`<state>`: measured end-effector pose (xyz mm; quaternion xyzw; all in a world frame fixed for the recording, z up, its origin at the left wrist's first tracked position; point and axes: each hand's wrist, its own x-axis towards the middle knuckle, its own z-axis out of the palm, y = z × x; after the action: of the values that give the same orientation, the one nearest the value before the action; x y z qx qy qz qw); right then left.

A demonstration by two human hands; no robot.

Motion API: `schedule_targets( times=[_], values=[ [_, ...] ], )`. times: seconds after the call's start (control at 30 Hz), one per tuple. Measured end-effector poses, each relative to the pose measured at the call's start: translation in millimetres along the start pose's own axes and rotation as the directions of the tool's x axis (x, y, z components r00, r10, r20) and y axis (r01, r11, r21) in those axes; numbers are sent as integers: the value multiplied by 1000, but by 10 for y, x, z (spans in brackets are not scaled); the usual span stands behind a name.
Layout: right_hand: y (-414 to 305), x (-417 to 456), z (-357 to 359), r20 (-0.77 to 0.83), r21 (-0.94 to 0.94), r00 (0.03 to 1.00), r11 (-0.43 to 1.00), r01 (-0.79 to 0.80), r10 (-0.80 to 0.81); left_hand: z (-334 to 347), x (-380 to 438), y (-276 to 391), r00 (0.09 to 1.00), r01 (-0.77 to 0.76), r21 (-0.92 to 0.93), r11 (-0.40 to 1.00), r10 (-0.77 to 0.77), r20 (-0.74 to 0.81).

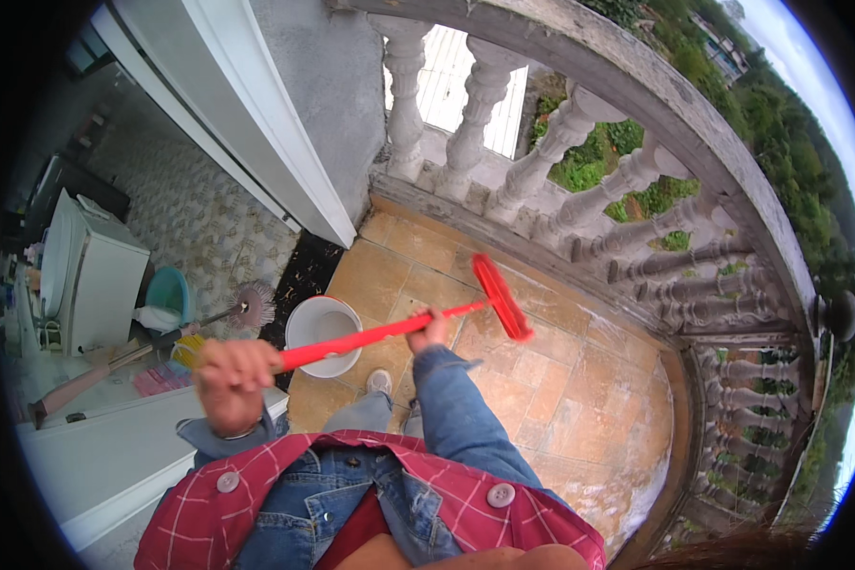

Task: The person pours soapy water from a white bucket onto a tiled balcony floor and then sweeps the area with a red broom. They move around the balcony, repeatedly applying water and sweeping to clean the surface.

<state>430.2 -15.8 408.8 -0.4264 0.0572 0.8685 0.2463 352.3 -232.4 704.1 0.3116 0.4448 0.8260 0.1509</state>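
A red floor brush (374,333) with a long handle runs across the view from lower left to upper right. My left hand (235,385) grips the handle's top end, close in front of my body. Farther down the handle, my right hand (427,331) is closed around it. The red brush head (502,298) is over the tan tiled floor (463,328); its bristles are hard to make out, and I cannot tell if they touch. White suds (634,491) streak the tiles along the curved outer edge. Below the handle stands a white bucket (310,331), partly covered by it.
A stone balustrade (474,107) curves around the balcony's outer side. To the left, a white door frame (256,92) and black threshold (306,274) border an indoor room. Inside are a teal basin (167,292), a round brush (249,305) on a pole and a white appliance (103,263).
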Motion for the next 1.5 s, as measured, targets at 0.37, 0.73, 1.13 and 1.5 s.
schedule_targets(
  times=[0.37, 0.73, 1.13, 1.5],
  values=[
    [1326, 67, 2049, 198, -321, 942, 926, -199, 271, -55, 274, 917, 848, -334, 413, 847, 461, -261],
    [80, 158, 1134, 38, -325, 982, 932, -162, 184, 551, 452, 224, 886, -278, 384, 880, 390, -250],
    [-2523, 175, -284, -150, -162, 909, 917, 364, -388, 1193, 412, -1580, 972, 175, -115, 978, -190, -141],
    [-526, -101, 1451, 125, -269, 969, 948, -173, 212, 1268, 430, 260, 915, -403, 384, 831, 372, 156]
  ],
)
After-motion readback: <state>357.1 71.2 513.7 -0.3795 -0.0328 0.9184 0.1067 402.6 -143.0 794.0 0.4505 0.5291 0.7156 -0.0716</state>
